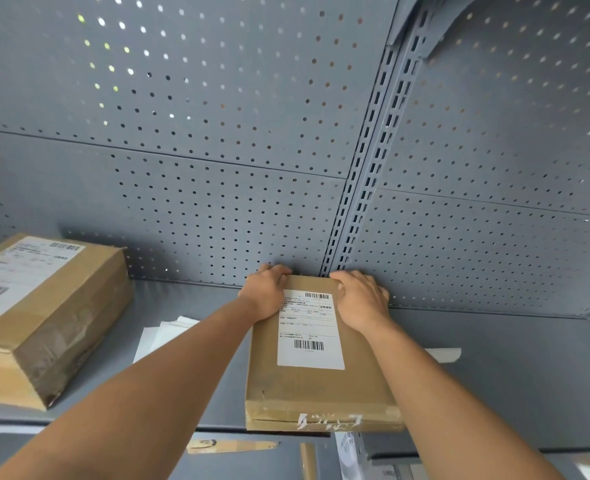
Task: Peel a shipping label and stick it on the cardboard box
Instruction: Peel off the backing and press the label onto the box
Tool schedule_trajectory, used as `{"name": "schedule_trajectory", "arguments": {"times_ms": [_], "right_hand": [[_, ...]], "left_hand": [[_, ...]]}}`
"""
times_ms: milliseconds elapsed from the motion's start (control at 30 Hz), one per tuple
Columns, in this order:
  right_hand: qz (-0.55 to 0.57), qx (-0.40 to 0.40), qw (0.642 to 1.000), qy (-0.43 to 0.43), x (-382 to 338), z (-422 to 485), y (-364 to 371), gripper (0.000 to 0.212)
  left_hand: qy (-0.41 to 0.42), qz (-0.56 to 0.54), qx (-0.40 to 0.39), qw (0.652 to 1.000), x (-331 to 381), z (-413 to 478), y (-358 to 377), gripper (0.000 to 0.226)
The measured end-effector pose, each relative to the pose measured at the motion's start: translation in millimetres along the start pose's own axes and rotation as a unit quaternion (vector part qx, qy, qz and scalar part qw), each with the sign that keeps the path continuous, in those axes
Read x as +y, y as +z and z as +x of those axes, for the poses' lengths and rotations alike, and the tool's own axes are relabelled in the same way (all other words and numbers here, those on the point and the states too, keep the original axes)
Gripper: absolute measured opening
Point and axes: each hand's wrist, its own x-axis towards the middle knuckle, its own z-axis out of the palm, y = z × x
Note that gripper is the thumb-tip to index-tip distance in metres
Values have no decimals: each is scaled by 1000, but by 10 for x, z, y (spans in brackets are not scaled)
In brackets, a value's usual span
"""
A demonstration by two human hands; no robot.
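Observation:
A flat brown cardboard box [316,386] lies on the grey shelf [196,403], its far end against the pegboard back wall. A white shipping label [310,336] with barcodes is stuck flat on its top face. My left hand [265,295] grips the box's far left corner, fingers curled over the far edge. At the far right corner my right hand [362,299] holds the box the same way, partly covering the label's top right edge.
A larger labelled cardboard box [44,317] stands at the left of the shelf. White paper sheets [163,332] lie between the boxes, and a white strip [446,354] lies to the right. A slotted upright [366,181] divides the pegboard. More items show on the lower shelf.

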Motion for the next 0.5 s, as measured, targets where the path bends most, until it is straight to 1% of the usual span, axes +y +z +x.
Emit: {"name": "schedule_trajectory", "arguments": {"times_ms": [100, 133, 233, 300, 367, 500], "right_hand": [[8, 20, 1000, 10, -25, -23, 18, 35], [5, 19, 1000, 15, -33, -33, 13, 38], [-32, 5, 999, 15, -80, -60, 17, 69], [-50, 7, 999, 6, -101, -70, 31, 75], [-45, 11, 999, 5, -100, -72, 21, 70], [2, 41, 999, 1, -47, -82, 18, 39]], "left_hand": [[-10, 0, -3, 1000, 32, 10, -1, 39], [-13, 5, -7, 1000, 52, 6, -3, 41], [-19, 26, -25, 999, 92, -43, -38, 62], [-10, 46, -33, 998, 88, -63, -56, 69], [-4, 47, -37, 998, 73, -61, -67, 63], [12, 28, -28, 999, 42, -49, -52, 44]]}}
